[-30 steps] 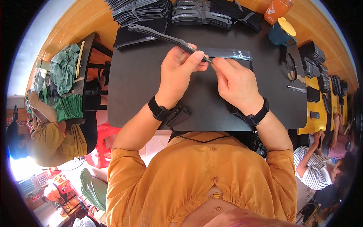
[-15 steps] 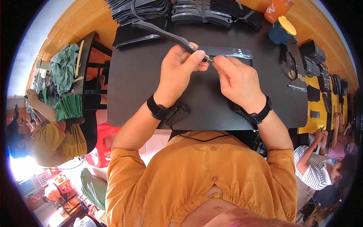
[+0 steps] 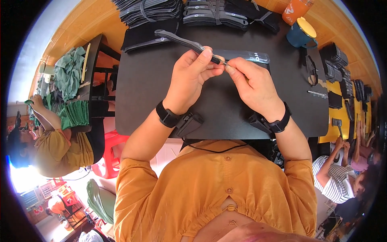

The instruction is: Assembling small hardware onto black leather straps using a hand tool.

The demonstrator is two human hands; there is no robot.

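My left hand (image 3: 188,80) is closed around one end of a long dark grey and black folded fabric strip (image 3: 179,40). Its other end sticks out up and to the left above the table. My right hand (image 3: 258,86) pinches a thin, metallic-looking tool (image 3: 224,63) whose point meets the strip's held end. Most of that tool is hidden by my fingers, so its kind cannot be made out. Just behind my right hand, a flat dark strip with a pale printed mark (image 3: 252,56) lies on the black table (image 3: 153,92).
Bundled black and grey fabric pieces (image 3: 149,14) are stacked along the far edge. A blue mug with a yellow lid (image 3: 300,34) and an orange container (image 3: 296,11) stand far right. Black-framed glasses (image 3: 311,71) lie near the right edge. Other people work at both sides.
The strip's free end has shifted right and slightly down, and its held end has turned a little. My right hand's fingers have changed position slightly around the thin tool.
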